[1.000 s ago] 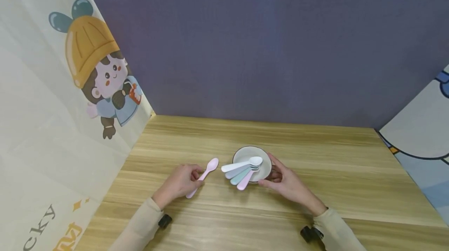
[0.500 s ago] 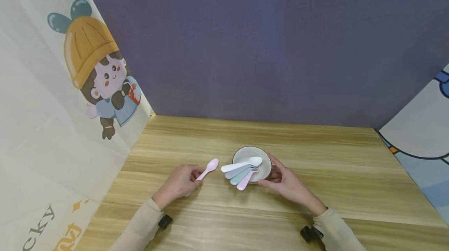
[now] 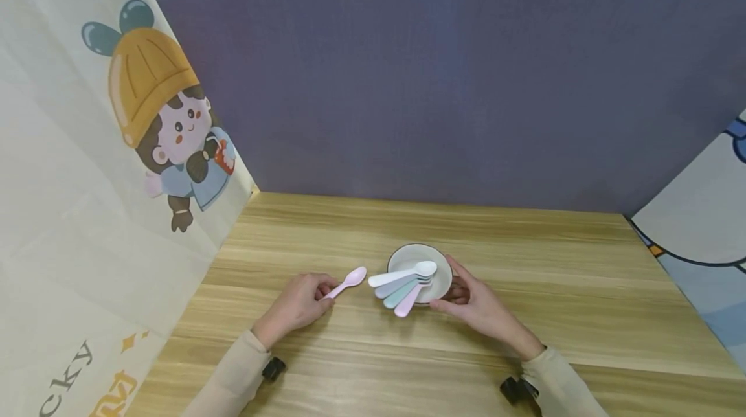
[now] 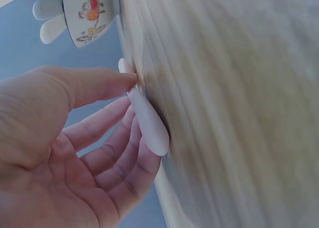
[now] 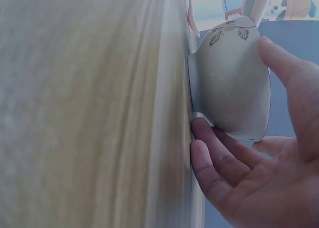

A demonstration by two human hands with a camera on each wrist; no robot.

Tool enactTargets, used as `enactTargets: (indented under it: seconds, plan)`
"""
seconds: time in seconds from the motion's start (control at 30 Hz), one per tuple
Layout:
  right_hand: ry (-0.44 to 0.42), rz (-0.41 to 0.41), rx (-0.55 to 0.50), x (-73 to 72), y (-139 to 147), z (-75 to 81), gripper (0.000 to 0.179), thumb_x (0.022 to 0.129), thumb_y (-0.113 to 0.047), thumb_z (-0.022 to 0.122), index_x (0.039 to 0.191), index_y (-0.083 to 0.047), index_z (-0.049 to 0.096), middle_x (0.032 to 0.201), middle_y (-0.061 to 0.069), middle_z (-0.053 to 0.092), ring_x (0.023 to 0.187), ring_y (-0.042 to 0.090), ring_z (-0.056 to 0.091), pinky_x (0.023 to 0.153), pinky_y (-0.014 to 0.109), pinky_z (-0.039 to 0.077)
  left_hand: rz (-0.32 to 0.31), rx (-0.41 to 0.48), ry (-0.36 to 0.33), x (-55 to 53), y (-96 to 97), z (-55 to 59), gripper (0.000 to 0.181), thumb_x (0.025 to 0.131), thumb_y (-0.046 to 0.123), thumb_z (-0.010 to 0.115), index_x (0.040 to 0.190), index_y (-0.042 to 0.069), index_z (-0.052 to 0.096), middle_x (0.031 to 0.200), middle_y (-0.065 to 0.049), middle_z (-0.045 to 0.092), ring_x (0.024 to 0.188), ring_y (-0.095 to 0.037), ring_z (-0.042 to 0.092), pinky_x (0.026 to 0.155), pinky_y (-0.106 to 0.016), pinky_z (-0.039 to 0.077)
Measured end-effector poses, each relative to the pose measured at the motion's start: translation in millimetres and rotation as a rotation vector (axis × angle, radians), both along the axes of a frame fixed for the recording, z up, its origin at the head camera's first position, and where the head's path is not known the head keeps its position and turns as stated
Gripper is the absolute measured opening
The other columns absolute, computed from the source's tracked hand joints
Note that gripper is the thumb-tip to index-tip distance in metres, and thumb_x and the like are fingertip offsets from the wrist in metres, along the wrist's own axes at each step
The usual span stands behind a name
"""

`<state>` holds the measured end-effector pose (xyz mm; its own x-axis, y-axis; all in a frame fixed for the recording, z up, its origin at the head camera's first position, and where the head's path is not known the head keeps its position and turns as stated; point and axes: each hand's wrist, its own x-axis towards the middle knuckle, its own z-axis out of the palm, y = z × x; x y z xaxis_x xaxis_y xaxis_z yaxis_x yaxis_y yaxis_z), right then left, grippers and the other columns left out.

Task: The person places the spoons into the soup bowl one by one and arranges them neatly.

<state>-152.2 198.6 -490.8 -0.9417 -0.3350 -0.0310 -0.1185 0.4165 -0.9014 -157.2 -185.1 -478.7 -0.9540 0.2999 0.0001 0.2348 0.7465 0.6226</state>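
My left hand pinches the handle of a pink spoon between thumb and fingers, low over the table. In the left wrist view the handle end of the pink spoon lies along the fingers. To its right stands a small white bowl with a dark rim and a printed pattern. My right hand holds the bowl from the right, thumb near the rim and fingers curled by its base. Several spoons, white, pale lavender, mint and pink, lie fanned in the bowl, handles sticking out toward the left and front.
The wooden table runs back to a dark blue-grey partition. A pale curtain with a cartoon figure hangs on the left. A printed panel stands on the right.
The pink spoon in my left hand has turned and shifted slightly right, and its handle end has gone behind the hand. My right hand and the bowl stay almost in place.
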Motion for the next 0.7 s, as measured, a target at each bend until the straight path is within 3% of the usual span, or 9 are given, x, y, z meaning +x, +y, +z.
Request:
enactTargets:
  seconds: [0.7]
  plan:
    - [-0.005, -0.005, 0.003, -0.3, -0.1, 0.3, 0.109, 0.089, -0.031, 0.088, 0.17, -0.009, 0.02, 0.13, 0.019, 0.074, 0.11, 0.022, 0.074, 0.088, 0.023, 0.061, 0.027, 0.006, 0.0, 0.7, -1.5, 11.2, 0.026, 0.092, 0.006, 0.077, 0.117, 0.006, 0.077, 0.086, 0.003, 0.072, 0.077, -0.007, 0.061, 0.069, -0.025, 0.053]
